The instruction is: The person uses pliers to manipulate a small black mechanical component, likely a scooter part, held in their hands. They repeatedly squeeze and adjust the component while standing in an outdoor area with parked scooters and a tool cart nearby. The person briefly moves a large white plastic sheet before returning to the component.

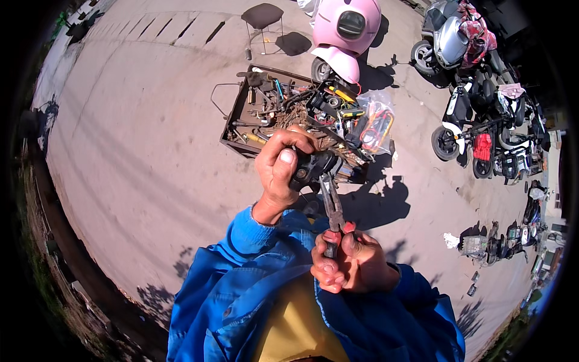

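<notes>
My left hand is closed round a small black part with a round knob-like end; its exact kind I cannot make out. In my right hand are long-nose pliers with red and black handles, the fingers wrapped round the grips. The metal jaws point up and away from me and reach the right side of the black part. Whether they grip it or only touch it, I cannot tell. Both hands are in front of my body, over the near side of a toolbox.
The open metal toolbox holds jumbled tools, loose hardware and a clear plastic bag with wires. Behind it stand a pink scooter and a dark stool. Parked scooters line the right. Concrete ground extends to the left.
</notes>
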A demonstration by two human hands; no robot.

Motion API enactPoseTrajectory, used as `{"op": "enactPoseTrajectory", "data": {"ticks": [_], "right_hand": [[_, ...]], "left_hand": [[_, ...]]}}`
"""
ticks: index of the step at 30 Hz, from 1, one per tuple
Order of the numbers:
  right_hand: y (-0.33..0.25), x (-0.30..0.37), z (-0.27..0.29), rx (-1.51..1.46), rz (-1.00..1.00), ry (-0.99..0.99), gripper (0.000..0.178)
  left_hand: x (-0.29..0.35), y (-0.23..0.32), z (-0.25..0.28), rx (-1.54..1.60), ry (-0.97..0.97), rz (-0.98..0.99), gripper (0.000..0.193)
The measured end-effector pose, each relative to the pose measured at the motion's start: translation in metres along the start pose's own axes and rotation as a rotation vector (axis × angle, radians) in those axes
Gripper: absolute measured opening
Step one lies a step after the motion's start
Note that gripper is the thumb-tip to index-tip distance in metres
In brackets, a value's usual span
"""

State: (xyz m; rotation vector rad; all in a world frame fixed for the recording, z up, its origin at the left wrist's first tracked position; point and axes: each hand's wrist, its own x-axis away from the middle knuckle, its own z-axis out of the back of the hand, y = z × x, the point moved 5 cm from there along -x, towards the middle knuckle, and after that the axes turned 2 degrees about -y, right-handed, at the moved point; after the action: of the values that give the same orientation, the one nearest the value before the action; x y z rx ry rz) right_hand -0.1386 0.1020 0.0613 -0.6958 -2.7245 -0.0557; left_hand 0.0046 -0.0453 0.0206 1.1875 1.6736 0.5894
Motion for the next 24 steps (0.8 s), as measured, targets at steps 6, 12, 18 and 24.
{"op": "enactPoseTrajectory", "data": {"ticks": [6, 12, 18, 24], "right_hand": [[0.000, 0.003, -0.007, 0.010, 0.054, 0.046, 0.041], [0.003, 0.002, -0.005, 0.084, 0.003, 0.064, 0.049], [0.000, 0.000, -0.007, 0.033, -0.006, 0.009, 0.048], [-0.005, -0.008, -0.011, 0.082, 0.015, -0.006, 0.048]], "left_hand": [[-0.011, 0.008, 0.000, -0.035, -0.002, 0.139, 0.044], [-0.024, 0.024, 0.001, -0.124, -0.118, 0.267, 0.046], [-0.031, 0.028, 0.001, -0.125, -0.140, 0.237, 0.047], [-0.029, 0.022, 0.006, -0.107, -0.093, 0.209, 0.047]]}}
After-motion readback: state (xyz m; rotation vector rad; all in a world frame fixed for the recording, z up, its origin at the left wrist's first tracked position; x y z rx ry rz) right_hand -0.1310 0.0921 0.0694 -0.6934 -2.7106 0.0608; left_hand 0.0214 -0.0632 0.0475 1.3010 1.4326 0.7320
